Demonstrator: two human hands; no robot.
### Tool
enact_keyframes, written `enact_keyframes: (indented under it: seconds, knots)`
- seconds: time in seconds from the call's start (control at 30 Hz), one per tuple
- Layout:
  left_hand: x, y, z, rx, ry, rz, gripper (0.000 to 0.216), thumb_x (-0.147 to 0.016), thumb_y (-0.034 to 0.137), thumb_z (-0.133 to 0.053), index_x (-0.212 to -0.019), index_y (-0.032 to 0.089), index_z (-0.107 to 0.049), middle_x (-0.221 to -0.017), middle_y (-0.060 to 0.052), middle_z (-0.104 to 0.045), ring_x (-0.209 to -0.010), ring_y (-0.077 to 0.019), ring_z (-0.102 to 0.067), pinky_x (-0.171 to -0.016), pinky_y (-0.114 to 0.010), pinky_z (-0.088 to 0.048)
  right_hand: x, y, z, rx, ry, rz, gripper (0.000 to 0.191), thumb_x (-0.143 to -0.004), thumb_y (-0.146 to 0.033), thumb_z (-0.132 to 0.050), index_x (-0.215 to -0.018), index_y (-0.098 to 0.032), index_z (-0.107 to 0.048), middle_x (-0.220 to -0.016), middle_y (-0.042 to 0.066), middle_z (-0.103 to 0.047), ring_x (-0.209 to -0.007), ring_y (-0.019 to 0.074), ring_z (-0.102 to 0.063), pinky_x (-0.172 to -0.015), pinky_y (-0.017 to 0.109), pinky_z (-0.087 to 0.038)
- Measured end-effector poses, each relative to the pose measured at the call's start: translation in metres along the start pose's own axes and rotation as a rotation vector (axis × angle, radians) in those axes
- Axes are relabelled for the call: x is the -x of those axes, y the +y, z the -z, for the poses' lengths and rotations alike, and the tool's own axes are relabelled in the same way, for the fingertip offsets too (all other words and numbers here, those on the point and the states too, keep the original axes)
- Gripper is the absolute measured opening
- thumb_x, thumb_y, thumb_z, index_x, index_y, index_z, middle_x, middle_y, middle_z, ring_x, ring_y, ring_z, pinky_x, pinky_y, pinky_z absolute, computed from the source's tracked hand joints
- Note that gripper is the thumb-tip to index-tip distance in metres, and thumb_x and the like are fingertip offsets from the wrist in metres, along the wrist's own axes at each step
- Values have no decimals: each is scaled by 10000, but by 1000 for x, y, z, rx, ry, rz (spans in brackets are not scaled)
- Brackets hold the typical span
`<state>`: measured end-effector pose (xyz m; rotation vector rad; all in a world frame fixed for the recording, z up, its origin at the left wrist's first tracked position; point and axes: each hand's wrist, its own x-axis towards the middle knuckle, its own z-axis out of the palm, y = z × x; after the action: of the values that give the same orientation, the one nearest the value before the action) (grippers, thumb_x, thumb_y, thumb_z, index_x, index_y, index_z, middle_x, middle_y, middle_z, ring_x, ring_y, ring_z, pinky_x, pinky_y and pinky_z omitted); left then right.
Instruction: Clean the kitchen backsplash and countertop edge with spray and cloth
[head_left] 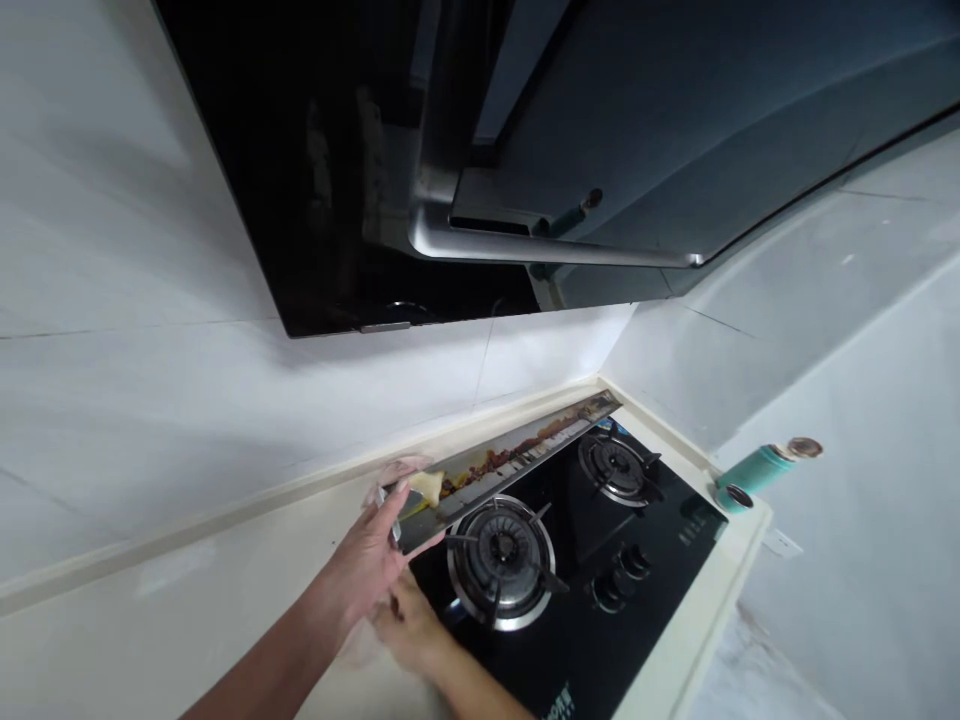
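My left hand [379, 560] is closed around the near end of a long, narrow metal grease tray [461, 503], thumb on top. The tray slants away along the back edge of the gas stove. Brown, greasy residue [517, 453] runs down its length. At the near end, beside my thumb, a pale yellow lump [427, 487] lies in yellowish liquid; what it is I cannot make out. My right hand [411, 618] is just below my left, close to the tray's end. It is blurred and its fingers are partly hidden.
A black glass gas stove [570, 570] has a near burner [501, 548] and a far burner [616, 465], with knobs [622, 578] on the right. A dark range hood [360, 200] hangs overhead. On the right counter edge lie a green bottle [754, 470] and a small dark-topped cup [733, 498].
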<state>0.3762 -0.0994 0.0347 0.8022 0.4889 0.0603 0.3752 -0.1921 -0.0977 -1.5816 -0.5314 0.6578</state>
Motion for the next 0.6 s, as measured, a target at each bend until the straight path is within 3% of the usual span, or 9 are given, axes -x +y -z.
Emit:
enact_keyframes:
  seconds: [0.1, 0.2, 0.3, 0.47, 0.6]
  knots:
    - [7, -12, 4, 1, -7, -10, 497, -829, 466, -826, -1253, 247, -685, -1303, -124, -732, -1232, -321, -694, -1037, -520, -586, 51, 21, 6, 36, -31, 36, 440, -901, -448, -695, -1293, -250, -695, -1464, 85, -555, -1361, 273, -516, -1157, 406, -398]
    - [12, -22, 5, 3, -15, -25, 465, -839, 440, -824, -1231, 233, -685, -1268, -125, -748, -1223, -326, -699, -1060, -545, -566, 102, 24, 22, 3, -105, -73, 480, -927, -578, -637, -1245, -229, -720, -1287, 97, -678, -1220, 274, -619, -1057, 403, -463]
    - [17, -29, 7, 30, -39, -41, 481, -834, 403, -839, -1252, 239, -666, -1249, -113, -756, -1224, -319, -699, -1086, -554, -545, 143, 19, 38, -32, -87, -177, 565, -918, -708, -592, -1202, -243, -742, -1134, 93, -740, -1096, 284, -668, -969, 398, -495]
    - [23, -38, 11, 105, -36, -61, 363, -846, 294, -834, -1159, 220, -668, -1222, -98, -758, -1224, -302, -695, -1097, -575, -531, 199, 23, 51, -103, 88, -183, 606, -865, -777, -624, -1127, -252, -772, -1106, 100, -746, -1085, 293, -675, -988, 391, -504]
    - [27, -47, 18, 176, -21, -51, 277, -848, 198, -816, -1076, 201, -657, -1190, -98, -754, -1207, -291, -700, -1096, -582, -529, 242, 32, 44, -225, 371, -256, 688, -705, -840, -738, -1020, -232, -799, -1085, 130, -760, -1002, 317, -716, -954, 419, -547]
